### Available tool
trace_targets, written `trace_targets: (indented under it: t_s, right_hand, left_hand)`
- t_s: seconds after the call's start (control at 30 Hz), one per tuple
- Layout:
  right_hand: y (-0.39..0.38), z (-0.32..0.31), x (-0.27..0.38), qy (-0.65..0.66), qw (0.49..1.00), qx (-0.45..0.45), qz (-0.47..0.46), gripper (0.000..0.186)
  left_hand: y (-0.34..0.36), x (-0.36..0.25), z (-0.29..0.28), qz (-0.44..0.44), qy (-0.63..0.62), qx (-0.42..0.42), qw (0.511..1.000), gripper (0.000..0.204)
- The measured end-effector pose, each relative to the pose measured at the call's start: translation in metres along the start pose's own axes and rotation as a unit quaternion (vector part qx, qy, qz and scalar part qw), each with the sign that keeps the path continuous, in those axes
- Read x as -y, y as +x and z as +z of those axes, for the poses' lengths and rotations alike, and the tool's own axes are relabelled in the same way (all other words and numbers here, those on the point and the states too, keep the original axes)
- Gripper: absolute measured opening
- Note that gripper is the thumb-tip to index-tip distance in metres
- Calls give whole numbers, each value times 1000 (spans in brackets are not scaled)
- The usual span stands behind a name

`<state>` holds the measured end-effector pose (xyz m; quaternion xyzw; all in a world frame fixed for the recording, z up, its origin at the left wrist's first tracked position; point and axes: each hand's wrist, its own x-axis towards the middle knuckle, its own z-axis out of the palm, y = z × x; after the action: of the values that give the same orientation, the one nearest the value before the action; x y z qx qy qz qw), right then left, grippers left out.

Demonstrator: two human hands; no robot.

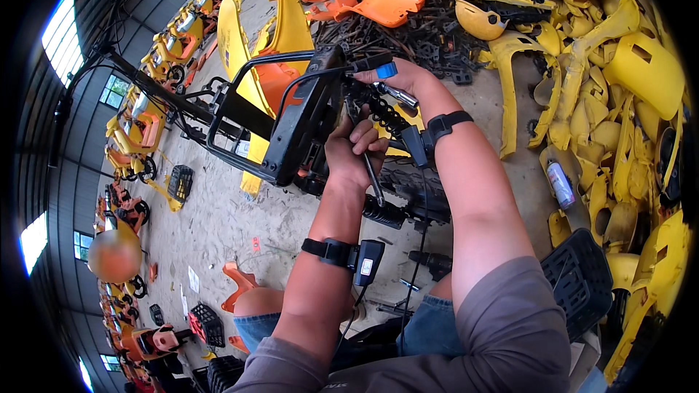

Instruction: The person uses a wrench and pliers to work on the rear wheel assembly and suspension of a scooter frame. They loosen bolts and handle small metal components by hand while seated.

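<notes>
In front of me stands a partly stripped scooter frame [280, 149] with a black tubular rack and a coil-spring shock absorber [387, 118]. My left hand [353, 147] is beside the frame, its fingers curled round a slim dark metal rod [373, 178] that slants down; the rod's upper end is hidden. Above and to the right, my right hand [402, 76] reaches to the top of the shock absorber, closed on a tool with a blue part [386, 70]. A chrome shaft [399, 95] shows below that hand; its fingertips are mostly hidden.
A dark tyre [415, 182] lies below the shock absorber. On the floor near my knees is a power drill [431, 262]. Yellow body panels [582, 94] pile up at right, with a spray can [561, 184] among them. Scooters [138, 131] line the left wall.
</notes>
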<state>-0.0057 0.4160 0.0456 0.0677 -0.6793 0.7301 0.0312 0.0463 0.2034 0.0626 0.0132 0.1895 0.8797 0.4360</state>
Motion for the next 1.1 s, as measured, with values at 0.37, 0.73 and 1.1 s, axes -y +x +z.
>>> trace_targets:
  t_s: [0.37, 0.73, 1.1]
  right_hand:
    - [-7, 0, 12, -54, 998, -13, 30, 54]
    - [9, -5, -12, -68, 997, -25, 26, 58]
    - [5, -5, -10, -85, 996, -29, 20, 51]
  left_hand:
    - [16, 22, -1, 235, 615, -255, 708, 69]
    - [32, 12, -20, 272, 578, -329, 695, 42]
    - [42, 6, -1, 268, 614, -331, 665, 38]
